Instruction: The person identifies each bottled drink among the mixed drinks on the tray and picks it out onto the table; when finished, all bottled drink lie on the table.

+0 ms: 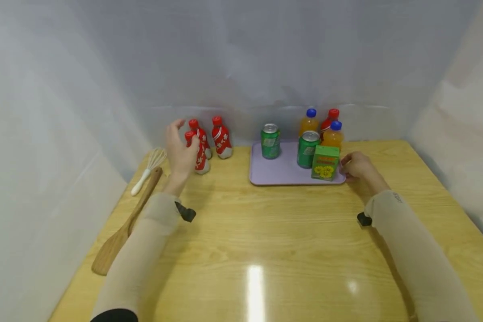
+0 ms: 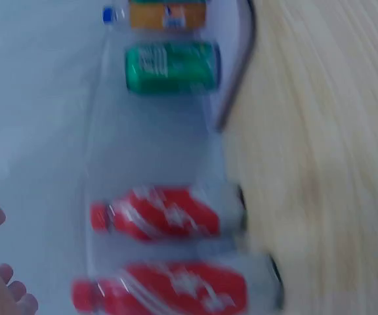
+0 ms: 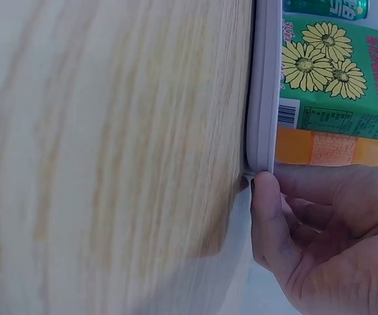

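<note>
Lilac tray at the desk's far edge is steadied by the right hand, fingers curled at its rim; left hand, fingers spread and empty, nears red bottles.

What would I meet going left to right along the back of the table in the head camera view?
White-handled wire whisk → left hand → red-capped red bottles → lilac plastic tray → green flowered carton → right hand.

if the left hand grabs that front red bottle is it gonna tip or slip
The front red bottle is tall, narrow and waisted, so a sideways nudge from the left hand could probably topple it. Its glossy sleeve may be slippery; the waist should help grip.
</note>
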Demonstrator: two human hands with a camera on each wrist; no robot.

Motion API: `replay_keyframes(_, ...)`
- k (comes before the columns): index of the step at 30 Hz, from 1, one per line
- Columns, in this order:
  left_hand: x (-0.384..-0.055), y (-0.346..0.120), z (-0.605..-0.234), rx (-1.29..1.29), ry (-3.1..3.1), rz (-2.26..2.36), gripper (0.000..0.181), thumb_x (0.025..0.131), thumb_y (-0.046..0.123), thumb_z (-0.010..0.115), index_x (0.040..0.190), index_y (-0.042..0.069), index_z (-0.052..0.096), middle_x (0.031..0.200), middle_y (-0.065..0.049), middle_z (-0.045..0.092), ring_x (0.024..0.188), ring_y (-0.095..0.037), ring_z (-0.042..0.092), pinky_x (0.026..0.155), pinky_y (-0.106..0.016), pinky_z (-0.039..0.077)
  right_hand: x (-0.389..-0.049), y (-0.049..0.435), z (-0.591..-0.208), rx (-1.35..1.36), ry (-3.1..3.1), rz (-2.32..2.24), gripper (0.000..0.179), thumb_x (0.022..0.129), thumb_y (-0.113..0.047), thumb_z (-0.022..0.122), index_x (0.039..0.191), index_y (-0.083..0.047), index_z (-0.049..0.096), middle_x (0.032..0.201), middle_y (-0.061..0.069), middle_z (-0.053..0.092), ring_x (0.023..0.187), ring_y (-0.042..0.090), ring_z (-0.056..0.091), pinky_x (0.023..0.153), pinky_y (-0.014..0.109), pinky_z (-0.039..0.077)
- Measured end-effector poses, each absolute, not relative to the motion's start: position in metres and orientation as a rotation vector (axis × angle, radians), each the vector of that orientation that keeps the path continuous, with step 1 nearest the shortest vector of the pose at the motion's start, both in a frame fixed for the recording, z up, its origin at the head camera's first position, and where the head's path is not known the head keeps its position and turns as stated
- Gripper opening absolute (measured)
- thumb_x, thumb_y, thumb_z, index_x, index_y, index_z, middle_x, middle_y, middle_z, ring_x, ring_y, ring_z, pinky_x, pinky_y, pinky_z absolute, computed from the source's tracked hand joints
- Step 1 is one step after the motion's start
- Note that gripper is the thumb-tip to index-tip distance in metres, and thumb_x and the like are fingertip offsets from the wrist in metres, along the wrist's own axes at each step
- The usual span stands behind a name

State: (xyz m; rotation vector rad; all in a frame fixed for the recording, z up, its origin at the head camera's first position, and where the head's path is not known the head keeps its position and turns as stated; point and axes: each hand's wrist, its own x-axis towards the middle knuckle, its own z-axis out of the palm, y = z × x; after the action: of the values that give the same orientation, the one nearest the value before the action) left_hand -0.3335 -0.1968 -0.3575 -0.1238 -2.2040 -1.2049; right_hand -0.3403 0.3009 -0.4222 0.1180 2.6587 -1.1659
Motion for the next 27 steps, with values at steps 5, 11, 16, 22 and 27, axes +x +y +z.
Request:
replay_keyframes(5, -0.337, -0.133, -0.342, -0.408, -2.239, -1.149, 0.053, 0.098, 0.015, 0.068, 0.147, 0.004, 0.05, 0.148, -0.017, 0.054, 0.135, -0.033, 0.054, 0.117, -0.047, 0.046, -0.343, 0.305, -0.422, 0.116, 2.685, -1.164, 0.037, 0.098, 0.0, 0.063, 0.128, 0.018, 0.052, 0.111, 0.028, 0.059, 0.07, 0.012, 0.063, 0.063, 0.025, 0.06)
replay_keyframes(11, -0.345, -0.058, -0.344, -0.589, -2.427, -1.126, 0.062, 0.101, 0.027, 0.07, 0.155, 0.007, 0.045, 0.157, -0.012, 0.049, 0.147, -0.029, 0.049, 0.126, -0.042, 0.039, -0.343, 0.303, -0.426, 0.138, 2.624, -1.246, 0.039, 0.097, 0.0, 0.065, 0.13, 0.016, 0.052, 0.091, 0.015, 0.063, 0.067, 0.01, 0.063, 0.062, 0.026, 0.062)
replay_keyframes(16, -0.347, -0.014, -0.346, -0.639, -2.529, -1.097, 0.069, 0.102, 0.037, 0.069, 0.16, 0.012, 0.04, 0.159, -0.009, 0.046, 0.146, -0.027, 0.049, 0.123, -0.043, 0.044, -0.343, 0.3, -0.427, 0.145, 2.581, -1.312, 0.038, 0.096, 0.002, 0.065, 0.128, 0.017, 0.051, 0.082, 0.01, 0.062, 0.064, 0.012, 0.064, 0.06, 0.027, 0.062)
replay_keyframes(22, -0.349, 0.028, -0.348, -0.648, -2.659, -1.014, 0.077, 0.102, 0.046, 0.067, 0.165, 0.017, 0.033, 0.164, -0.007, 0.041, 0.149, -0.025, 0.046, 0.121, -0.043, 0.046, -0.342, 0.299, -0.426, 0.161, 2.58, -1.298, 0.038, 0.095, 0.002, 0.065, 0.128, 0.015, 0.051, 0.085, 0.011, 0.06, 0.065, 0.012, 0.063, 0.06, 0.026, 0.062)
replay_keyframes(27, -0.355, 0.058, -0.351, -0.651, -2.754, -0.952, 0.08, 0.102, 0.051, 0.065, 0.168, 0.024, 0.028, 0.165, -0.005, 0.039, 0.151, -0.024, 0.043, 0.123, -0.043, 0.043, -0.341, 0.297, -0.426, 0.181, 2.592, -1.262, 0.041, 0.098, -0.001, 0.065, 0.133, 0.014, 0.051, 0.095, 0.015, 0.059, 0.07, 0.011, 0.061, 0.063, 0.025, 0.061)
